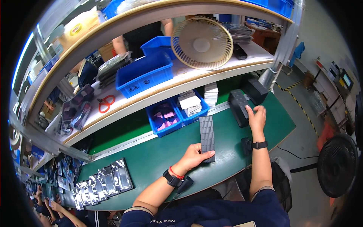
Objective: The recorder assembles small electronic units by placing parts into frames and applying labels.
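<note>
My left hand [194, 156] is closed around the lower end of a stack of flat dark grey boxes [207, 132], held upright over the green table, thumb across its front. My right hand [257, 118] is at the right edge of another row of dark boxes [238, 108]. Its thumb is against or just beside that row, and its fingers are bent but apart from the thumb. Behind it stands a further block of black boxes [255, 90]. Both wrists wear black bands.
Blue bins with pink-purple pieces [161, 130] and white cards [190, 109] stand under the shelf, near a white card stack [211, 94]. Silvery pouches [102, 183] lie at left. Red-handled scissors [107, 103], a blue bin [145, 77] and a round fan [202, 43] occupy the shelf.
</note>
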The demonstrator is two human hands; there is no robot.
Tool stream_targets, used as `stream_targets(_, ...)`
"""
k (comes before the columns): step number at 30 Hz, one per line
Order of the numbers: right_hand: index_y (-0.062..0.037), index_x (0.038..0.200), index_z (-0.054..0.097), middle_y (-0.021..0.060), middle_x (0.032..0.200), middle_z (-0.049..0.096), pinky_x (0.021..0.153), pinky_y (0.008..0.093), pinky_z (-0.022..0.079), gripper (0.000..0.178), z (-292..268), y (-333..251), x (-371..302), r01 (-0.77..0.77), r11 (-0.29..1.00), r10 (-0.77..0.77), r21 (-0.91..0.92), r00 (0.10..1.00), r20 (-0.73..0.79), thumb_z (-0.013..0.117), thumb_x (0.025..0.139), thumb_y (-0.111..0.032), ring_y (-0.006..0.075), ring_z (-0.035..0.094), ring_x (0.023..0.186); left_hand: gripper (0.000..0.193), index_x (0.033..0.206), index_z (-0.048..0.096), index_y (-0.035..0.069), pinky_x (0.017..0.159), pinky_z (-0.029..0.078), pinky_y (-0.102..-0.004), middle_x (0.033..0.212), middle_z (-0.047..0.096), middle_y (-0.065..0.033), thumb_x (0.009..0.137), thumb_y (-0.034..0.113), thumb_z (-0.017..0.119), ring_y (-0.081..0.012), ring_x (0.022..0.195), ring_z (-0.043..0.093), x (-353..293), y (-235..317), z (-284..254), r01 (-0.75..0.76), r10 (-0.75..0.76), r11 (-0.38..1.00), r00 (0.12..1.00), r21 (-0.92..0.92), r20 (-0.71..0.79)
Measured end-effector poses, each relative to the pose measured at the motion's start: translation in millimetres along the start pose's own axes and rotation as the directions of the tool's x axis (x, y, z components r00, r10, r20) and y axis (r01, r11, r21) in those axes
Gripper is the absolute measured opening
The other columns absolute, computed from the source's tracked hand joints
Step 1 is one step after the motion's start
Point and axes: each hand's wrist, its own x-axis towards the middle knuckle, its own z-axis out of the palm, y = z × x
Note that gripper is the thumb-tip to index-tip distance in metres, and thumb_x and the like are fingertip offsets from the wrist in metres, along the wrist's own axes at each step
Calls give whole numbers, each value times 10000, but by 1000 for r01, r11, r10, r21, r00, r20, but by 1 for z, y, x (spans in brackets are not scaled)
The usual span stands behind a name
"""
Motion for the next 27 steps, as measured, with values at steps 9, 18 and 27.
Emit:
stream_targets(9,-65,749,465,-49,675,445,525,187,383,277,-29,-163,-180,-433,590,-254,682,702,665,742,746,-57,21,401,606,274,850,545,-4,583,451,-275,728,494,-43,802,214,705,-145,654,517,-100,4,-30,-289,606,496,791,819,-87)
stream_targets(18,-43,705,466,5,680,448,542,226,378,249,-37,-206,-236,-251,674,-375,695,695,614,682,807,-113,70,414,600,253,748,475,58,469,422,-204,624,524,5,923,219,561,-54,535,509,-159,-2,-79,-159,263,939,903,305,-341)
stream_targets(27,-82,787,561,-57,697,524,593,197,378,135,-18,-128,-190,-704,511,-175,493,476,862,663,838,-154,31,454,645,243,751,500,68,481,460,-204,627,544,1,908,231,587,-67,535,538,-194,11,-108,-87,109,994,915,73,-388)
